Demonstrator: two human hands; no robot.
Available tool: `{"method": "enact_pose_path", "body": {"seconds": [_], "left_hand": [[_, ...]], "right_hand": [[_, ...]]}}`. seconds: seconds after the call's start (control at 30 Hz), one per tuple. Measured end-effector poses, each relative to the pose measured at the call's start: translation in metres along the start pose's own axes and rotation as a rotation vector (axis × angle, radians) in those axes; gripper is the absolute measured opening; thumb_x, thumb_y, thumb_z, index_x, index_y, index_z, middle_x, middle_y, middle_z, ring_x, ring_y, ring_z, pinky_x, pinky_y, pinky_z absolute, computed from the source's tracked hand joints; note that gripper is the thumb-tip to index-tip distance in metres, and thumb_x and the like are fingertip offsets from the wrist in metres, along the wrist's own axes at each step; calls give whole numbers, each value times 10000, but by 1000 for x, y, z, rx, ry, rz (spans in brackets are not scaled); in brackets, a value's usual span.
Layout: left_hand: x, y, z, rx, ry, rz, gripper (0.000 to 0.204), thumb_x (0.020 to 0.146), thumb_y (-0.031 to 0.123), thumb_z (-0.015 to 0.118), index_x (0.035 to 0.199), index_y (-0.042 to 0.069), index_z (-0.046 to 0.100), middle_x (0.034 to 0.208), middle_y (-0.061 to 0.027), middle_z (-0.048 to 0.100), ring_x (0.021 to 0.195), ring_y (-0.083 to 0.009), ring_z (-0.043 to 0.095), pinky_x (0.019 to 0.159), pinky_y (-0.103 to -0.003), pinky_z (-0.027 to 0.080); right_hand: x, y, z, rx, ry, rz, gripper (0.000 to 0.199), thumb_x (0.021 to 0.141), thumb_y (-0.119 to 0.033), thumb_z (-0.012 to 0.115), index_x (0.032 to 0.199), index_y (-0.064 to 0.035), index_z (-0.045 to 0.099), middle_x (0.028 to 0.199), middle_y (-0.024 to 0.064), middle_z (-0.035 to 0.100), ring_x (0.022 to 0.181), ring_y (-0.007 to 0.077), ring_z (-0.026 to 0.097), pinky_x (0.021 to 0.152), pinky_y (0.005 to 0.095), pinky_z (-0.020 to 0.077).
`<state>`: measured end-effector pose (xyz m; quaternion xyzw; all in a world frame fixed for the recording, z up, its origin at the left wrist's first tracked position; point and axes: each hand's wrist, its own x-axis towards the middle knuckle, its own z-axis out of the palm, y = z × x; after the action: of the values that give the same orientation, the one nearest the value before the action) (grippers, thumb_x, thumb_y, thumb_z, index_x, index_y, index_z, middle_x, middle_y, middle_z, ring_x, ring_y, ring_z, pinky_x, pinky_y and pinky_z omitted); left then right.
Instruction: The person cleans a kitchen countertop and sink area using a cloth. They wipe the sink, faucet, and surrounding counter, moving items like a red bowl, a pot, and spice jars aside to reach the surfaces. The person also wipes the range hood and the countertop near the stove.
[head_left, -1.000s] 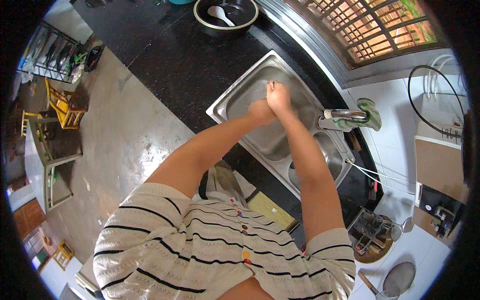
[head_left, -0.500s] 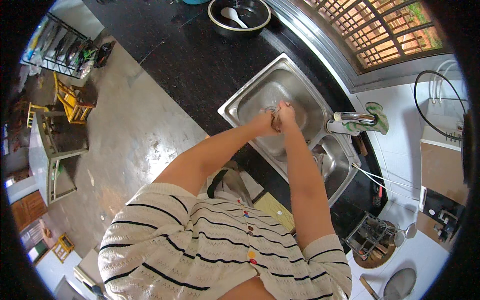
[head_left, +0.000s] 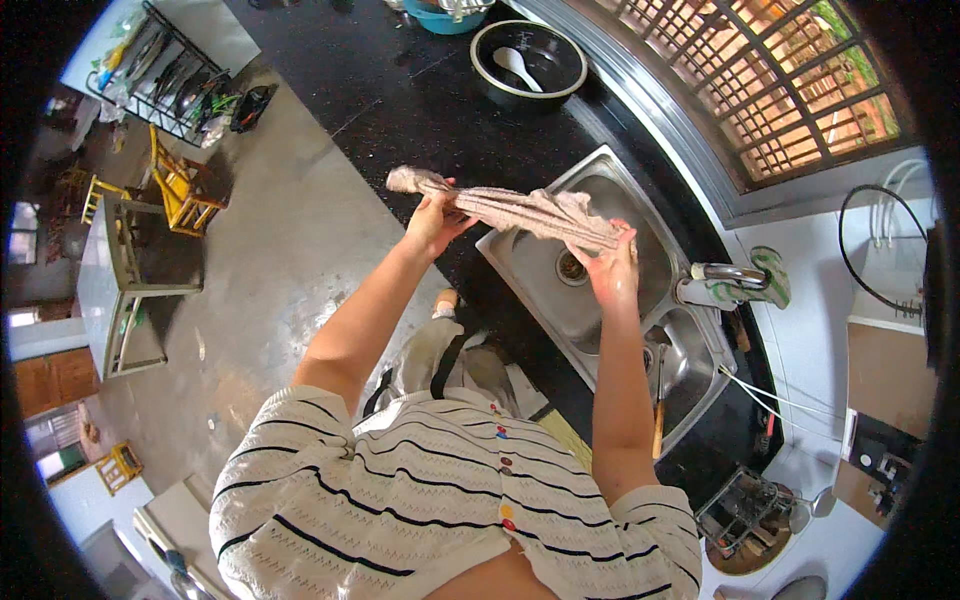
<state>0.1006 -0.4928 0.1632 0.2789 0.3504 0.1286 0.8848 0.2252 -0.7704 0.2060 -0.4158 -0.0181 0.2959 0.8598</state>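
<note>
The left hand (head_left: 435, 225) and right hand (head_left: 612, 270), close together over the sink (head_left: 592, 318) a moment ago, are now standing apart, with the cloth (head_left: 520, 210) stretching between them above counter (head_left: 370, 85) and sink. The left is curling round it near one end; the right is pinching the other, squeezing seemingly giving way to spreading.

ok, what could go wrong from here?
1. Drips: the cloth is stretched between both hands, and in this view its left-hand end extends past the sink over the black counter. If it's wet, water could land there.
2. Knock: a wooden-handled utensil lies in the smaller basin, handle toward the right forearm; an elbow swing might catch it.
</note>
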Motion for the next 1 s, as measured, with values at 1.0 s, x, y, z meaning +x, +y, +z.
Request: {"method": "enact_pose_path", "body": {"seconds": [1.0], "left_hand": [[-43,106,41,893,-346,268,269,832,17,530,1067,9,660,1015,-36,669,951,-150,590,881,-313,455]], "right_hand": [[82,68,66,-992,-301,-163,655,858,35,602,1442,-190,408,1506,64,363,1394,261,339,1101,459,333]]}}
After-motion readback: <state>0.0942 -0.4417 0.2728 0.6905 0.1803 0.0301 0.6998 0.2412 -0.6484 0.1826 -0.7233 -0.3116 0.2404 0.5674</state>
